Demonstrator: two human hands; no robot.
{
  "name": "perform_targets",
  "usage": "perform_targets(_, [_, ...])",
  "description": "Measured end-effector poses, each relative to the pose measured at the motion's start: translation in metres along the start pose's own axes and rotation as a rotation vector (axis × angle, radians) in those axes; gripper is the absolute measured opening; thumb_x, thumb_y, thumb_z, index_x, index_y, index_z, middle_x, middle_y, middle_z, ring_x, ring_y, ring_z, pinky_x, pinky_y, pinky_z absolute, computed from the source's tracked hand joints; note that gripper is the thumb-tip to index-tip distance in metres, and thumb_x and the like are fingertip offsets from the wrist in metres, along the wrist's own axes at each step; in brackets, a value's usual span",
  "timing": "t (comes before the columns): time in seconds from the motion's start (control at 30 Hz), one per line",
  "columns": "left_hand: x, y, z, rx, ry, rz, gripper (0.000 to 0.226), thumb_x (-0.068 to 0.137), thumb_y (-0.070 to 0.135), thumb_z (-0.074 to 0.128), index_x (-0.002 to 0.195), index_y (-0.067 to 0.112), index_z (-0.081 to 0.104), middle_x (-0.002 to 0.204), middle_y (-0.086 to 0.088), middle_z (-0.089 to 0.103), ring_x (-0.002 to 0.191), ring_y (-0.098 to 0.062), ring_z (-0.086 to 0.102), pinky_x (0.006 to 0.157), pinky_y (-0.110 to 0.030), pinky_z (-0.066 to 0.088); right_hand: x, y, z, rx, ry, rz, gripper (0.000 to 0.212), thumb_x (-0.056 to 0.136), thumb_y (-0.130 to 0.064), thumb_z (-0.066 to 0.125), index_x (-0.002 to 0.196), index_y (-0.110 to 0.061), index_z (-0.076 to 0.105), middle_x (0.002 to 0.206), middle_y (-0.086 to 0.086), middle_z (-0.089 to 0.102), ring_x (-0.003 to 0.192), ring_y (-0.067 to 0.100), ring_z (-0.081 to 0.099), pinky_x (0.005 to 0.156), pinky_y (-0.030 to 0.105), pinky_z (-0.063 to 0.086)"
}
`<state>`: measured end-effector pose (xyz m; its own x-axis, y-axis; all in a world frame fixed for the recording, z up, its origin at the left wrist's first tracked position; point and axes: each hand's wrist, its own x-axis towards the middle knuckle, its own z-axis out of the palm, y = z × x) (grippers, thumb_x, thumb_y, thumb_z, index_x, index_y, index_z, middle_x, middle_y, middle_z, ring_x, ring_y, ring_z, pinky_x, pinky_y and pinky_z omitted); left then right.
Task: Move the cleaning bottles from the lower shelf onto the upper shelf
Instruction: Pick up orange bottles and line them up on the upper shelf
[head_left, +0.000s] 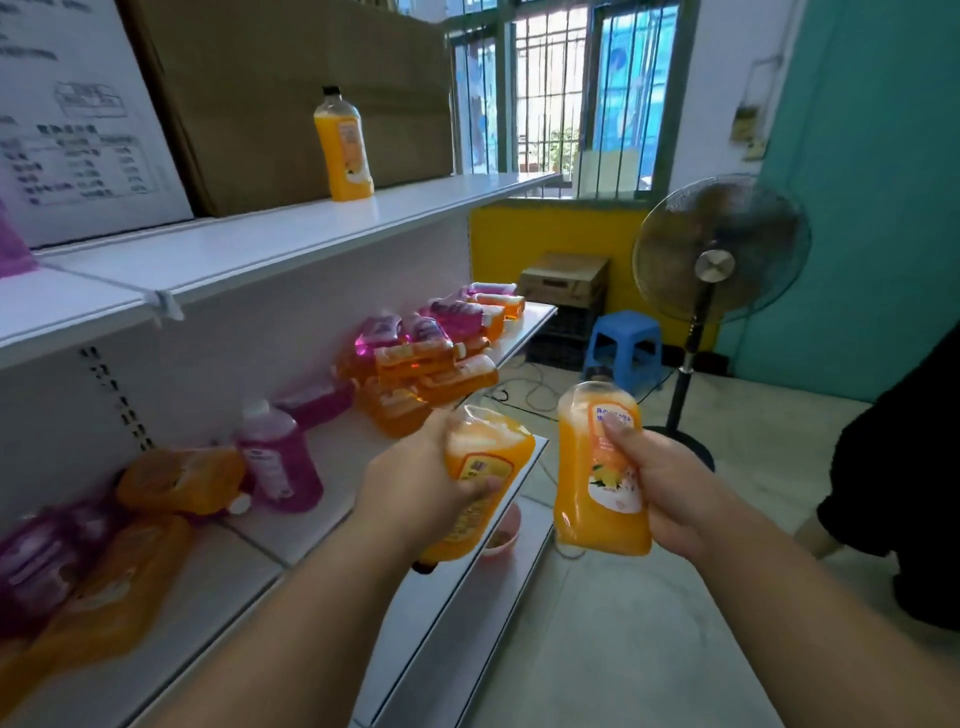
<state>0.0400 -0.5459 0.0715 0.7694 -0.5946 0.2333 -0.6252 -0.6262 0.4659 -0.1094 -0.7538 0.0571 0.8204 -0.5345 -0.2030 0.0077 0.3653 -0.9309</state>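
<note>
My left hand (415, 488) grips an orange bottle (480, 467) upside down, cap pointing down, above the front edge of the lower shelf (457, 587). My right hand (670, 488) grips a second orange bottle (597, 467) upright, out over the floor to the right of the shelf. One orange bottle (344, 148) stands upright on the white upper shelf (291, 234). Several orange and pink bottles (431, 353) lie heaped on the lower shelf, and one pink bottle (280, 457) stands there.
Cardboard boxes (291, 93) and a white printed box (78, 114) fill the back of the upper shelf. A standing fan (719, 265), a blue stool (626, 348) and cables sit on the floor to the right. A person in black (898, 483) is at the right edge.
</note>
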Motion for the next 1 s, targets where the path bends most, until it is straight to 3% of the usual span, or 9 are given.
perform_targets(0.2, [0.078,0.017,0.055,-0.632,-0.091,0.018,0.054,0.068,0.039,0.084,0.11,0.054,0.053,0.1,0.016,0.068,0.086,-0.014,0.068,0.072,-0.046,0.063,0.075,-0.016,-0.038,-0.008,0.086,-0.013,0.066,0.072,-0.048,0.074,0.126,-0.014,0.057,0.107,0.017,0.075,0.097,0.036,0.072,0.09,0.06,0.053])
perform_targets(0.33, [0.145,0.038,0.077,-0.885,-0.1,0.07,0.062,0.071,0.02,0.09,0.11,0.052,0.054,0.114,0.017,0.062,0.1,-0.01,0.065,0.07,-0.026,0.06,0.125,-0.051,-0.062,-0.016,0.135,-0.054,0.068,0.071,-0.049,0.075,0.127,-0.015,0.057,0.11,0.019,0.073,0.1,0.039,0.071,0.092,0.063,0.051])
perform_targets(0.43, [0.197,0.061,0.079,-0.897,-0.168,0.12,0.075,0.071,0.011,0.089,0.113,0.058,0.049,0.128,0.021,0.05,0.108,-0.011,0.058,0.067,-0.018,0.056,0.155,-0.086,-0.081,0.01,0.165,-0.123,0.064,0.07,-0.047,0.076,0.123,-0.016,0.059,0.105,0.017,0.075,0.094,0.036,0.073,0.078,0.055,0.058])
perform_targets(0.5, [0.226,0.078,0.073,-0.942,-0.251,0.169,0.079,0.066,0.017,0.091,0.116,0.059,0.048,0.129,0.028,0.043,0.111,-0.015,0.055,0.068,-0.018,0.057,0.176,-0.108,-0.094,0.028,0.178,-0.153,0.058,0.073,-0.048,0.074,0.122,-0.02,0.059,0.104,0.014,0.076,0.092,0.034,0.074,0.071,0.051,0.06])
perform_targets(0.57, [0.251,0.098,0.066,-1.067,-0.277,0.171,0.07,0.06,0.036,0.09,0.118,0.05,0.053,0.134,0.023,0.047,0.115,-0.021,0.058,0.076,-0.027,0.06,0.198,-0.128,-0.107,0.041,0.186,-0.189,0.055,0.078,-0.048,0.073,0.124,-0.02,0.059,0.106,0.014,0.075,0.094,0.034,0.074,0.075,0.053,0.059])
perform_targets(0.63, [0.273,0.12,0.069,-1.228,-0.189,0.118,0.059,0.065,0.052,0.085,0.116,0.035,0.059,0.137,0.016,0.056,0.12,-0.026,0.059,0.089,-0.045,0.059,0.221,-0.146,-0.119,0.059,0.177,-0.226,0.057,0.081,-0.048,0.072,0.128,-0.017,0.059,0.111,0.015,0.074,0.1,0.036,0.072,0.087,0.06,0.054])
perform_targets(0.73, [0.305,0.154,0.081,-1.277,0.022,0.044,0.03,0.081,0.032,0.08,0.103,0.034,0.06,0.131,0.02,0.06,0.121,-0.027,0.057,0.089,-0.052,0.058,0.257,-0.172,-0.138,0.062,0.148,-0.277,0.061,0.076,-0.051,0.073,0.125,-0.018,0.06,0.111,0.014,0.074,0.1,0.035,0.072,0.089,0.061,0.053])
perform_targets(0.9, [0.355,0.191,0.084,-1.201,0.247,0.118,0.057,0.073,0.013,0.088,0.102,0.05,0.054,0.119,0.002,0.069,0.097,-0.027,0.074,0.071,-0.046,0.062,0.328,-0.22,-0.159,0.016,0.004,-0.383,0.063,0.071,-0.054,0.073,0.121,-0.016,0.061,0.107,0.013,0.075,0.097,0.032,0.073,0.079,0.054,0.058])
perform_targets(1.0, [0.385,0.208,0.07,-1.107,0.384,0.088,0.078,0.066,0.012,0.091,0.113,0.056,0.048,0.116,0.019,0.066,0.09,0.001,0.071,0.061,-0.024,0.059,0.372,-0.253,-0.154,-0.04,-0.107,-0.394,0.071,0.069,-0.057,0.07,0.127,-0.018,0.057,0.111,0.011,0.074,0.099,0.032,0.072,0.083,0.055,0.058])
